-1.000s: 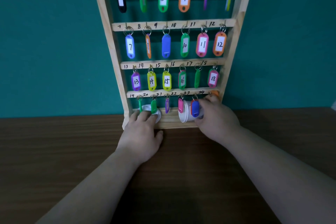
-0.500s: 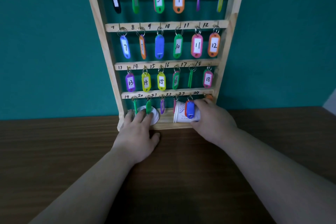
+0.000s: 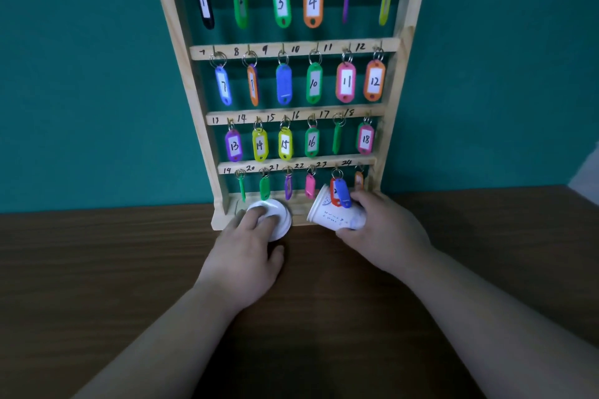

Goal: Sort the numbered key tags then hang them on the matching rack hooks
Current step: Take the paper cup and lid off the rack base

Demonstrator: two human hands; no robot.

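A wooden key rack leans on the teal wall, with four rows of numbered hooks from 1 to 24. Coloured key tags hang on the hooks. My right hand grips a white paper cup lying on its side at the rack's foot, its mouth pointing left. In front of the cup hang a blue tag and a red tag from the hook near 23. My left hand rests on a white lid lying flat by the rack's base, fingers on top of it.
The rack stands at the back edge of a dark wooden table. A pale object shows at the far right edge. Bottom-row tags in green, purple, pink and orange hang just above my hands.
My right hand has tipped and pulled the cup a little out from the rack's foot, toward me. The lid has slid out under my left hand and shows more.
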